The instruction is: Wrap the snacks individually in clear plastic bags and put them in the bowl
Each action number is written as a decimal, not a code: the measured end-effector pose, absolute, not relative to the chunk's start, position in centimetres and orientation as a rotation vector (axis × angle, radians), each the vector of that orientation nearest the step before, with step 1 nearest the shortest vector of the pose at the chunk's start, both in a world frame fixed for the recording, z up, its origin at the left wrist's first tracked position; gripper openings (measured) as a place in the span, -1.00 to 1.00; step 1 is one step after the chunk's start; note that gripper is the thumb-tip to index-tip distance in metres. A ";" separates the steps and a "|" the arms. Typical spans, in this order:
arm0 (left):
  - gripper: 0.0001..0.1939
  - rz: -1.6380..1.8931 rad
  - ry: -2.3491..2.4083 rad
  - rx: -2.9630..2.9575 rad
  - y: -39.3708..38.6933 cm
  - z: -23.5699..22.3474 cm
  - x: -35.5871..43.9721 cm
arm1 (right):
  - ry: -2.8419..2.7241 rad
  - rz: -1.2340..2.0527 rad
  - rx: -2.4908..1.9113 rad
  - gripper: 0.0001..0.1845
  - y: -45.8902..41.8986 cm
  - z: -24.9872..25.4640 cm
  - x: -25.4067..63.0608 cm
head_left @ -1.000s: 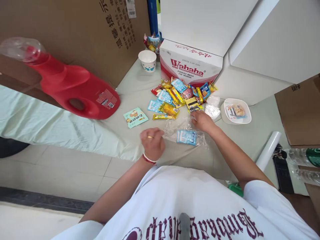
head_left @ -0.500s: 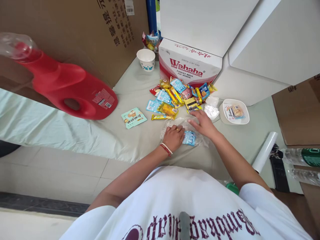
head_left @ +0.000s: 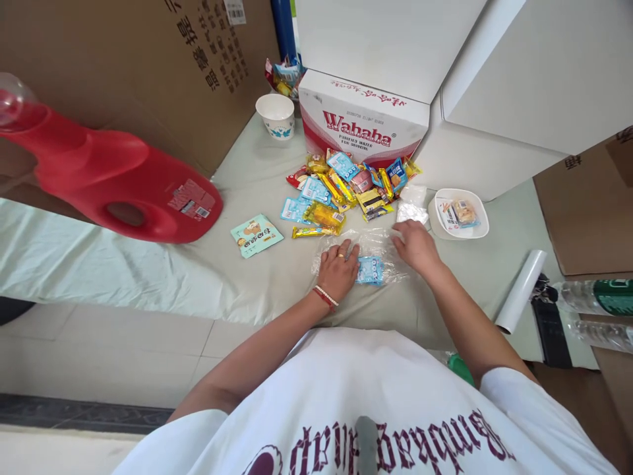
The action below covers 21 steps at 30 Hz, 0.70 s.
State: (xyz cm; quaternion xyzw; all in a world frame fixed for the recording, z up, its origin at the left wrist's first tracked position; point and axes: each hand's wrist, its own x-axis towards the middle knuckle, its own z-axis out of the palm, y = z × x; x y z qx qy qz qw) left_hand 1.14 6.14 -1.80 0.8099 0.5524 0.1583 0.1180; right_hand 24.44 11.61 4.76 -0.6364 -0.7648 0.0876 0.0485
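Note:
My left hand (head_left: 338, 270) lies on a clear plastic bag (head_left: 383, 239), its fingers spread over the film. Beside those fingers a light-blue packet (head_left: 370, 270) shows; it seems to be inside or under the film. My right hand (head_left: 417, 248) rests at the bag's right edge, thumb and forefinger apart, with nothing visibly held. Just behind it sits a crumpled white wrapper (head_left: 412, 212). Beyond the bag is a pile of small wrapped snacks (head_left: 368, 199), with a yellow stick packet (head_left: 315, 231) at its front. A pale-green packet (head_left: 257, 235) lies to the left.
Behind the snacks stands a Wahaha carton (head_left: 363, 125), with a paper cup (head_left: 277, 119) at its left. A red jug (head_left: 128, 178) stands on the left. To the right are a white tub (head_left: 482, 227), a white roll (head_left: 521, 291) and plastic bottles (head_left: 588, 297).
My right hand has drawn back from near the snack pile to the bag's right edge. My left hand stays on the bag. The camera view has shifted slightly.

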 end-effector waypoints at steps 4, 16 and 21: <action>-0.59 0.362 1.525 2.464 6.2 -1.2 1.4 | -2.537 0.381 -1.788 -0.36 15.0 4.0 19.1; -0.68 0.534 1.788 2.206 5.8 -2.2 1.5 | -2.779 0.671 -1.385 -0.71 8.4 4.1 20.3; -0.75 0.784 1.920 1.920 6.5 -2.5 -1.5 | -2.847 0.581 -1.375 -0.49 4.3 1.7 20.7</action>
